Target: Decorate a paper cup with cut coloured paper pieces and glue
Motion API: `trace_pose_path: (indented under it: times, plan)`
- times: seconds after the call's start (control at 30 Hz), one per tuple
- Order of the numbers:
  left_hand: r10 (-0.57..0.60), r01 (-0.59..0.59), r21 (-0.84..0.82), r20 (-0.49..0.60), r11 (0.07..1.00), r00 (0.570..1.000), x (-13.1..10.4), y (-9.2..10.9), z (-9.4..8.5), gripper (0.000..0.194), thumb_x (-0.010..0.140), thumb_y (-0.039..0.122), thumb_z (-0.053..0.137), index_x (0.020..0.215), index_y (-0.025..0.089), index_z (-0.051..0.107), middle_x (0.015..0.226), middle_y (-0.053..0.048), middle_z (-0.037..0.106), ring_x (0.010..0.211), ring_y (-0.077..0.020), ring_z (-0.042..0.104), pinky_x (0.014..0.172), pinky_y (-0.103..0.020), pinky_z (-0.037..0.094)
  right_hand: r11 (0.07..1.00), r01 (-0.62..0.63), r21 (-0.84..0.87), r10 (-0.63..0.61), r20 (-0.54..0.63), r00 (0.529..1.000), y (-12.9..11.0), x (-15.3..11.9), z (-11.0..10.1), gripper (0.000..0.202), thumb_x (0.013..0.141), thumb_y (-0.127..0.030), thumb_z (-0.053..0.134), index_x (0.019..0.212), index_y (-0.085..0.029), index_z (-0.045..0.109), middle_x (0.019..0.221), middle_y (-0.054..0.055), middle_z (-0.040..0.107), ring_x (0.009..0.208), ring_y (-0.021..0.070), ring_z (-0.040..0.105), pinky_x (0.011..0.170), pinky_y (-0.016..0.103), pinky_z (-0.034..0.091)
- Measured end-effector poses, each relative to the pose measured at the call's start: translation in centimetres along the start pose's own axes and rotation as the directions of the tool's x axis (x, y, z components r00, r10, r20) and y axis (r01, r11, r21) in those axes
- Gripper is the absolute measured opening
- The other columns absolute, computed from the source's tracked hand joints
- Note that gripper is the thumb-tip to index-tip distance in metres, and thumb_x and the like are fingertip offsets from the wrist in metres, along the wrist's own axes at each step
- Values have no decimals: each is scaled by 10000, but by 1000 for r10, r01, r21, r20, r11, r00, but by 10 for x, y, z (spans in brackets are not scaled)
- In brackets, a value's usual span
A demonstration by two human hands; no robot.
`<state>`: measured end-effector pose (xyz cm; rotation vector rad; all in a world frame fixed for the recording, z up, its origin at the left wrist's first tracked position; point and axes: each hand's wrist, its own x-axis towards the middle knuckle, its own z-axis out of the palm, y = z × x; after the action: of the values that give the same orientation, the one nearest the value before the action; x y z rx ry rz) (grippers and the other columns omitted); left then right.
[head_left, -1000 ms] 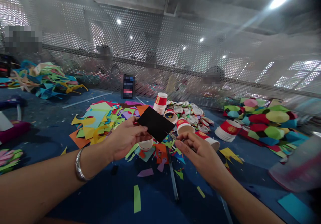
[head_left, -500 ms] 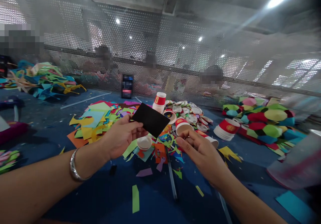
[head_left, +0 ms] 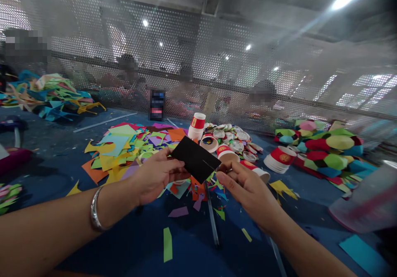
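Observation:
My left hand (head_left: 159, 175), with a silver bangle on the wrist, pinches a black paper rectangle (head_left: 195, 157) by its left side, tilted above the table. The thumb lies on top and the fingers are underneath. The paper's right corner meets the closed fingertips of my right hand (head_left: 245, 190). A fine pale line runs across the black paper toward those fingertips; whether it is a thin tool or a slit cannot be made out. What the right fingers hold is too small to name. Paper scraps (head_left: 124, 144) in many colours lie behind the left hand.
Paper cups (head_left: 281, 159) in red and white stand and lie behind my right hand. A phone (head_left: 157, 105) leans on the perforated metal screen (head_left: 186, 41). Stacked colourful paper pieces (head_left: 331, 148) and a translucent container (head_left: 362, 198) are at right. More cut paper (head_left: 52, 97) is heaped far left.
My left hand has moved the black paper right and slightly down, so its corner now reaches my right fingertips. A pale line now shows on it. The right hand has barely moved.

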<state>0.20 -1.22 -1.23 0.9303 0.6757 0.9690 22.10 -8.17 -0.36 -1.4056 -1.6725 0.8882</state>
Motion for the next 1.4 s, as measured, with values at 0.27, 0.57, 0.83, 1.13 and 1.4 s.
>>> trace_pose_path:
  times: [0.27,0.57,0.83,1.13,1.4]
  plan:
    - [18,-18,-11,-23,1000,1000,-1,2,3,201,773,63,717,944,132,637,884,-60,709,745,-163,667,786,-354,563,1000,0,-21,0,0,1000,1,0,-1,359,970,-571,538,992,-212,547,601,-98,368,531,101,294,487,287,207]
    - [1,-1,1,-19,1000,1000,1,-1,1,202,804,32,657,976,137,650,944,-68,705,786,-173,682,791,-347,566,999,7,-47,-6,8,1000,0,0,-1,352,975,-560,534,992,-209,544,597,-100,374,526,100,277,486,284,197]
    - [2,-2,6,16,1000,1000,1,-3,-1,248,770,38,688,993,136,637,974,-73,707,814,-186,691,791,-336,566,999,15,-33,-14,13,1000,-2,-2,-2,323,982,-535,536,981,-211,540,592,-105,346,522,102,270,486,285,191]
    - [23,-22,-4,19,1000,1000,-2,1,3,282,741,48,741,966,147,604,933,-75,729,804,-195,704,775,-339,555,999,27,-40,-27,9,1000,-5,-1,-1,255,988,-484,534,938,-233,540,605,-86,308,530,122,254,502,302,190]
    - [16,-20,84,42,996,999,-1,1,0,312,738,64,724,1011,155,602,928,-57,719,753,-160,680,750,-319,558,999,20,-35,-18,43,999,-3,-2,-2,312,990,-514,519,880,-222,521,618,-86,333,541,109,258,499,286,193]
